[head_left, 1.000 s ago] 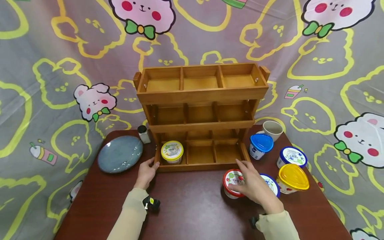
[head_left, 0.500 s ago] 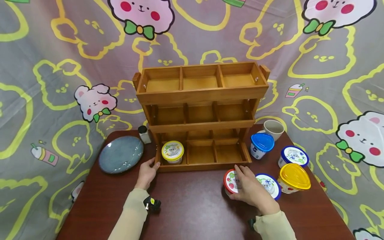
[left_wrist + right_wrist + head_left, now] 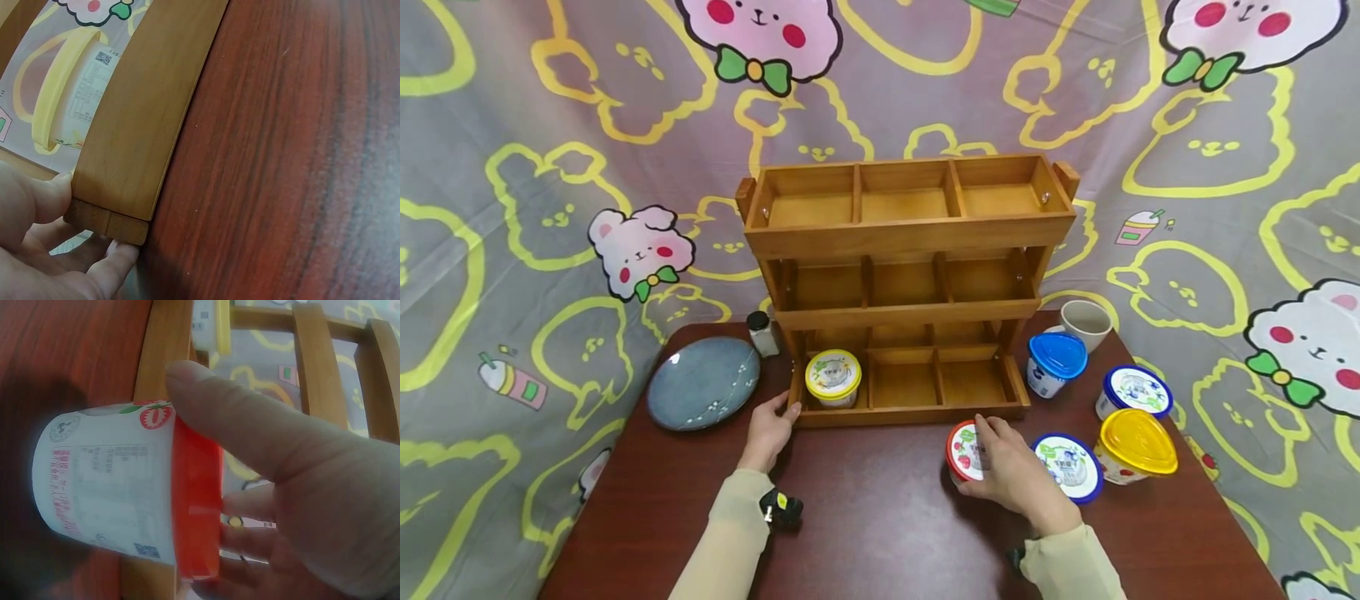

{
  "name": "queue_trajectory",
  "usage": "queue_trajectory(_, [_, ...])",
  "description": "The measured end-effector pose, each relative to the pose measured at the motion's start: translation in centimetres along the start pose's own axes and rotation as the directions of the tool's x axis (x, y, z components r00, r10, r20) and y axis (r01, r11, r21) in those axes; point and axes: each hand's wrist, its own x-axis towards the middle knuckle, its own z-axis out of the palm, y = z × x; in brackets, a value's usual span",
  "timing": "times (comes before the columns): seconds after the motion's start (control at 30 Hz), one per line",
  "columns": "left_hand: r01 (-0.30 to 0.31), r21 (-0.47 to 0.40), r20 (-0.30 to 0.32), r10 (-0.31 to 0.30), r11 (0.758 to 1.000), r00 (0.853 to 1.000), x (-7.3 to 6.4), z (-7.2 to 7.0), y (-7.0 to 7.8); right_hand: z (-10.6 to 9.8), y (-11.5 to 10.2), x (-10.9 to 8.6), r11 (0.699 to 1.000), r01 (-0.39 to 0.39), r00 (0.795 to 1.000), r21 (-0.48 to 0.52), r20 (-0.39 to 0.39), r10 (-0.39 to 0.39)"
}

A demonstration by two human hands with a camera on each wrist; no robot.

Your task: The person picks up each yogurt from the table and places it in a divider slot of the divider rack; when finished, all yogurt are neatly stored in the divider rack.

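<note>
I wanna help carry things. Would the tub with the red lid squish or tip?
The red-lidded tub probably won't squish: its visible wall looks undented. It may tip if pushed high, since it narrows toward its base. Its smooth-looking side might slip.

The head view looks forward and down at the wooden rack (image 3: 910, 237); close in, the left wrist view faces its left end, the right its front; all share its yellow-lidded tub (image 3: 833, 377).
</note>
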Motion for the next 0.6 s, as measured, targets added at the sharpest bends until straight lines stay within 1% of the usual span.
queue_trajectory(0.1, [0.000, -0.002, 0.002, 0.000, 1.000, 1.000, 0.0, 0.0, 0.0, 0.7, -0.5, 0.4, 0.999, -0.003, 1.000, 0.042, 0.001, 0.003])
queue_trajectory(0.17, [0.003, -0.005, 0.002, -0.003, 1.000, 1.000, 0.0, 0.0, 0.0, 1.4, -0.8, 0.7, 0.996, -0.017, 1.000, 0.088, 0.005, 0.016])
queue_trajectory(0.3, [0.001, -0.006, 0.000, -0.001, 1.000, 1.000, 0.0, 0.1, 0.0, 2.9, -1.1, 1.0, 0.981, -0.056, 0.998, 0.188, -0.002, 0.057])
queue_trajectory(0.37, [-0.002, -0.005, 0.000, 0.002, 1.000, 1.000, 0.0, 0.1, 0.0, 3.6, -1.1, 1.0, 0.971, -0.063, 0.997, 0.232, -0.029, 0.071])
queue_trajectory(0.43, [-0.004, -0.006, -0.002, 0.004, 1.000, 1.000, 0.1, 0.1, 0.0, 4.2, -0.9, 1.1, 0.962, -0.047, 0.994, 0.268, -0.078, 0.071])
queue_trajectory(0.53, [-0.007, -0.011, -0.005, 0.007, 1.000, 1.000, 0.1, 0.1, 0.0, 5.0, -0.8, 1.1, 0.943, -0.029, 0.987, 0.330, -0.142, 0.080])
queue_trajectory(0.6, [-0.009, -0.015, -0.006, 0.009, 1.000, 1.000, 0.1, 0.1, 0.0, 5.4, -0.7, 1.1, 0.930, -0.031, 0.981, 0.367, -0.166, 0.098])
